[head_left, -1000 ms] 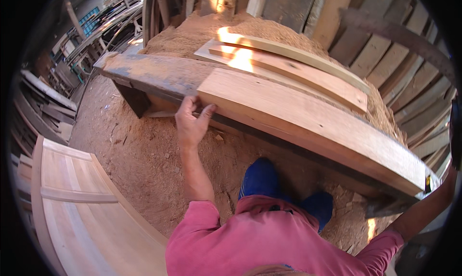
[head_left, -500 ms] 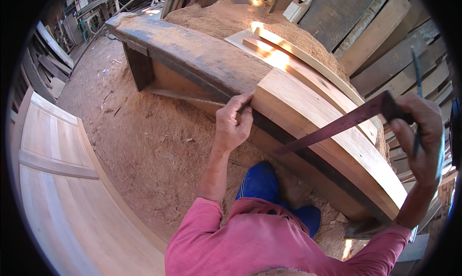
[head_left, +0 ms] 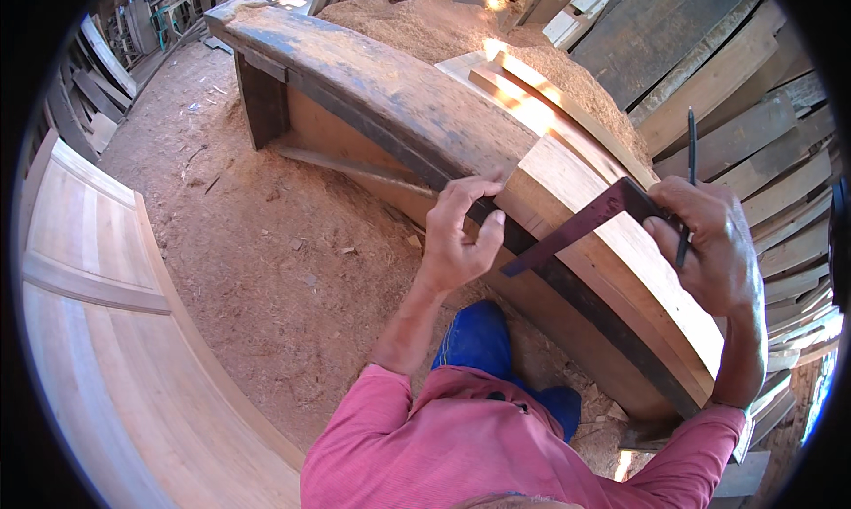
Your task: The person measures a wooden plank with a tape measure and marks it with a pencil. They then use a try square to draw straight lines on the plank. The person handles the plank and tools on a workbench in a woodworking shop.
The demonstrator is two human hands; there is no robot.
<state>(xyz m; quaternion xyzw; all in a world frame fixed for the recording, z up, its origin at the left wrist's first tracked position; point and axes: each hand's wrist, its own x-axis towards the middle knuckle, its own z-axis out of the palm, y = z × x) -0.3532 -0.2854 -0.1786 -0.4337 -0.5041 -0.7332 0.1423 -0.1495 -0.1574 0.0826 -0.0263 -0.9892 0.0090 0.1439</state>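
Along the front of the workbench (head_left: 372,92) lies a thick light-wood plank (head_left: 656,283). My right hand (head_left: 714,247) grips the stock of a try square (head_left: 572,230), whose dark blade slants down across the plank's front edge. A pencil (head_left: 691,141) is tucked among the same fingers, its tip pointing up. Close to the plank's left end is my left hand (head_left: 461,238), thumb and forefinger apart, with nothing between them. Whether a fingertip touches the wood I cannot tell.
More boards (head_left: 532,97) lie on the bench behind the plank, beside a heap of sawdust (head_left: 425,30). Slats and planks (head_left: 762,137) lean at the right. A panelled wooden door (head_left: 97,349) stands at the left. Shavings litter the dirt floor (head_left: 266,270).
My right hand has moved left with the try square and pencil, bringing the square nearer the plank's left end. My left hand has opened its thumb and forefinger from the plank's corner.
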